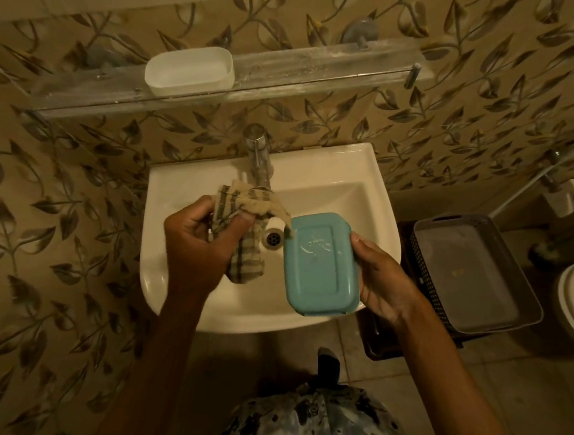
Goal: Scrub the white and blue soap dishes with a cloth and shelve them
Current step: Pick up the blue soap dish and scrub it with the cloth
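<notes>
patterned blue-and-black clothing (314,422) fills the bottom edge, above beige floor tiles. a white ceramic washbasin (315,192) with one chrome tap (259,160) and a drain (273,238) is fixed to a wall of leaf-patterned tiles (57,199). a long glass shelf (290,70) runs above it. the left hand (198,241), fingers curled, grips a bunched striped cloth (244,221) over the basin; one cloth corner touches the blue soap dish (320,261). the right hand (386,287) holds that dish by its right edge over the basin's right side. the white soap dish (190,70) sits on the shelf, towards its left. two soap dishes, one cloth, two hands. one grey plastic basket (473,276) stands right of the basin.
</notes>
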`<act>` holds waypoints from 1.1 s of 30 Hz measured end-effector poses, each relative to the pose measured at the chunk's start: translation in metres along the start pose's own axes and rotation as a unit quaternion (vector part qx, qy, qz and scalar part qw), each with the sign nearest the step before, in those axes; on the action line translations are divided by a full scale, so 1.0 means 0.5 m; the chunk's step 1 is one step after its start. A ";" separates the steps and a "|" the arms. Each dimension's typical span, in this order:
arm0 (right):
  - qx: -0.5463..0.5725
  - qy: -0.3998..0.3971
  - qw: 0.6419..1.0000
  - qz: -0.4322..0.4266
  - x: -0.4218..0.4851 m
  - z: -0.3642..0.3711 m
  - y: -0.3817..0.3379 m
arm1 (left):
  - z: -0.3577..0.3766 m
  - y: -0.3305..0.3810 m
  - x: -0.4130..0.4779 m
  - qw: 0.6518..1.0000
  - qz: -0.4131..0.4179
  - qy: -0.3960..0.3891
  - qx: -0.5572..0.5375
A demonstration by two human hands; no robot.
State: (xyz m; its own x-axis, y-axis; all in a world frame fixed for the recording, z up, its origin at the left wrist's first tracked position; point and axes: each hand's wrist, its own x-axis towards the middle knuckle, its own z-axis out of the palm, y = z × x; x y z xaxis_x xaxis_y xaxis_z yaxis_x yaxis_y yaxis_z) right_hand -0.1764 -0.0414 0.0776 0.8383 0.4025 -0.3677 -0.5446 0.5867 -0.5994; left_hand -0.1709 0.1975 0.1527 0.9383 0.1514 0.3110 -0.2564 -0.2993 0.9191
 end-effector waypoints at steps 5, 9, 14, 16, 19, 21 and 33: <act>-0.021 -0.013 0.999 -0.040 -0.002 0.007 0.013 | 0.052 0.003 0.002 0.999 0.031 -0.014 -0.013; 0.003 -0.004 0.998 -0.058 -0.001 0.015 0.011 | 0.064 0.002 0.007 0.999 0.024 -0.001 -0.046; 0.056 0.032 0.995 -0.070 0.012 0.031 0.004 | 0.054 0.003 0.013 0.994 -0.027 0.058 -0.088; 0.064 0.037 0.995 -0.067 0.017 0.037 -0.002 | 0.046 0.005 0.023 0.991 -0.057 0.071 -0.103; 0.049 0.045 0.995 -0.069 0.023 0.048 -0.006 | 0.044 0.013 0.043 0.995 -0.030 0.087 -0.037; 0.022 0.048 0.996 -0.068 0.027 0.060 -0.004 | 0.063 0.026 0.048 0.998 0.011 0.057 0.018; 0.014 0.125 0.986 -0.106 0.017 0.082 0.000 | 0.143 0.051 -0.044 0.942 0.119 -0.219 0.225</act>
State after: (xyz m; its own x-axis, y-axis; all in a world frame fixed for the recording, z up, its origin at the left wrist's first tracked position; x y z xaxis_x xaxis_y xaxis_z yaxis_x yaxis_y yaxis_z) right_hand -0.1704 -0.0094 0.1037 0.9119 0.0848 -0.4015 -0.3533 0.6596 -0.6634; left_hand -0.1814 0.1194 0.1520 0.8981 -0.3440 0.2741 -0.4389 -0.6601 0.6096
